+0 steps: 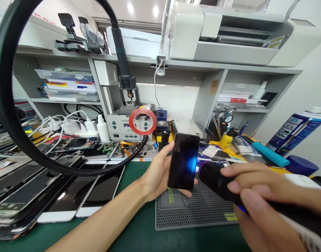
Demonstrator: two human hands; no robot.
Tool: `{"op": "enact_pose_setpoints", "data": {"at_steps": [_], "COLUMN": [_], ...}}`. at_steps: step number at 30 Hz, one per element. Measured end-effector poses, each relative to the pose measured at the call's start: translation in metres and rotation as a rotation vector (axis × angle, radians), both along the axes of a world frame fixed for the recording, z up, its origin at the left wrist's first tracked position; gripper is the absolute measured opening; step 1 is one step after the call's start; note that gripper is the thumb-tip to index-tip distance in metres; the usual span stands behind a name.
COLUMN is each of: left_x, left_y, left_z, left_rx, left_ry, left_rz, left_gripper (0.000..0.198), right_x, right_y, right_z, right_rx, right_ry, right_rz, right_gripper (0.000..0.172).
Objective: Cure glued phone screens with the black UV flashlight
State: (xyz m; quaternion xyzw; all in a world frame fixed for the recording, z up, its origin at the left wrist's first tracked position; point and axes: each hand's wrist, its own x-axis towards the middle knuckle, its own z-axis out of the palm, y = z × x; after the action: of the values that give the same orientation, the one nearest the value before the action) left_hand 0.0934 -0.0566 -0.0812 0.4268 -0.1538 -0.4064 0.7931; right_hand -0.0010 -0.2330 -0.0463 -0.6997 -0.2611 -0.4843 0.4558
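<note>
A black phone [183,161] stands nearly upright in my left hand [159,171], whose fingers wrap behind it and show at its lower right edge. A blue-white glow lies on the right side of its dark screen. From the right, my right hand [265,196] holds a black torch [215,178], its lit, purple-rimmed head pointing at the phone's right edge. Another hand or part of one overlaps near the torch's rear; which fingers belong to which cannot be made out. Beneath lies a grey perforated mat [194,213].
Several phones and screens [66,192] lie at the left on the green work surface [139,224]. A thick black hose [71,169] loops over them. Behind stand a rework station [120,126] with red tape [131,120], a yellow bottle [226,140] and a blue spray can [294,129].
</note>
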Motion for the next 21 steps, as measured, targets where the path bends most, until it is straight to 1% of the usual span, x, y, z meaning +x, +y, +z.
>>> {"op": "enact_pose_setpoints", "data": {"at_steps": [1,3,4,6,7,9,10,12,14,16,18,19,21], "left_x": [0.0,0.0,-0.001,-0.002,-0.003,-0.004,-0.005,-0.006,-0.006,-0.006,-0.005,-0.004,-0.004], "left_y": [0.0,-0.001,-0.001,-0.002,-0.002,-0.002,-0.002,-0.002,-0.001,0.0,0.0,0.0,0.0], "left_z": [-0.001,-0.002,-0.002,-0.001,0.0,0.002,0.003,0.004,0.004,0.003,0.002,0.002,0.002], "left_rx": [0.001,0.006,0.013,0.028,0.035,0.048,0.049,0.044,0.036,0.032,0.025,0.02,0.013], "left_ry": [0.003,0.014,0.02,0.026,0.025,0.013,0.007,0.004,0.014,0.029,0.045,0.051,0.053], "left_rz": [-0.005,-0.003,0.004,0.027,0.039,0.052,0.052,0.048,0.048,0.059,0.062,0.058,0.042], "left_gripper": [0.079,0.077,0.076,0.074,0.074,0.074,0.074,0.074,0.074,0.074,0.075,0.075,0.075], "right_x": [0.004,0.012,0.017,0.026,0.03,0.036,0.039,0.041,0.043,0.045,0.047,0.048,0.049], "right_y": [0.004,0.012,0.016,0.021,0.022,0.021,0.02,0.017,0.014,0.01,0.006,0.003,-0.001], "right_z": [0.002,0.003,0.002,-0.002,-0.005,-0.009,-0.01,-0.01,-0.006,0.0,0.006,0.008,0.01], "right_rx": [0.097,0.215,0.269,0.385,0.417,0.436,0.434,0.445,0.508,0.603,0.69,0.724,0.784], "right_ry": [0.023,0.041,0.091,0.158,0.208,0.269,0.288,0.324,0.398,0.488,0.563,0.595,0.649], "right_rz": [0.01,0.073,0.127,0.284,0.341,0.402,0.416,0.429,0.455,0.506,0.558,0.571,0.572], "right_gripper": [0.011,0.011,0.011,0.013,0.013,0.017,0.022,0.037,0.053,0.06,0.059,0.055,0.04]}}
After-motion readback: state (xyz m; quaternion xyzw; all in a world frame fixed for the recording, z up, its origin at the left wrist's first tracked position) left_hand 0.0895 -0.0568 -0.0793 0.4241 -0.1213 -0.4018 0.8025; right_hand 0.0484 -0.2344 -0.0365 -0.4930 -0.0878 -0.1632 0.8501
